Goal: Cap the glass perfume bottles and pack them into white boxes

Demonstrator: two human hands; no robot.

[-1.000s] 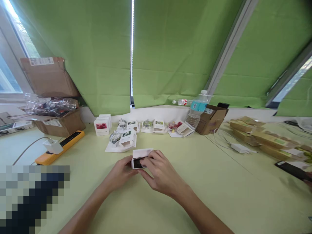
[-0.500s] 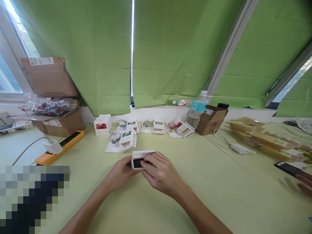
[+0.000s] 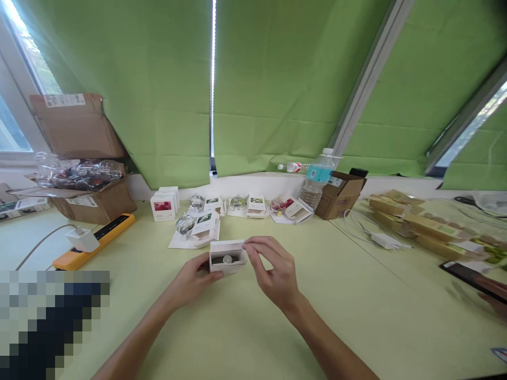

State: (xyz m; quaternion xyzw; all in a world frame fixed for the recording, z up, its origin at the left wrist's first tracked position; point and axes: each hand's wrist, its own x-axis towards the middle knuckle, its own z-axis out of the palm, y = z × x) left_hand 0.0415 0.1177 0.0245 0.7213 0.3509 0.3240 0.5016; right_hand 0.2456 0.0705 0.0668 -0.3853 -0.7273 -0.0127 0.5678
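My left hand point(image 3: 195, 281) grips the left side of a small white box point(image 3: 228, 269), fingers behind and thumb along the front. The box stands open at the top with its lid flap point(image 3: 225, 246) raised at the back. Inside shows a round silvery cap point(image 3: 227, 259) against a dark interior; whatever lies under it is hidden. At the box's upper right corner, my right hand point(image 3: 276, 272) has thumb and forefinger closed on the edge of the flap. Beyond the hands lie opened white boxes point(image 3: 206, 226) with small round glass bottles point(image 3: 185, 224) beside them.
Upright white boxes point(image 3: 163, 207) stand at the back left, near an orange power strip point(image 3: 101, 244) and a carton point(image 3: 95, 203) of clear plastic. A large water bottle point(image 3: 317, 179) and a brown carton point(image 3: 340, 195) stand behind. At right, another person's hand point(image 3: 493, 295) holds a phone point(image 3: 469, 277).
My right hand has drawn back from the box's opening to its right corner. The silvery cap inside now shows. My left hand still holds the box.
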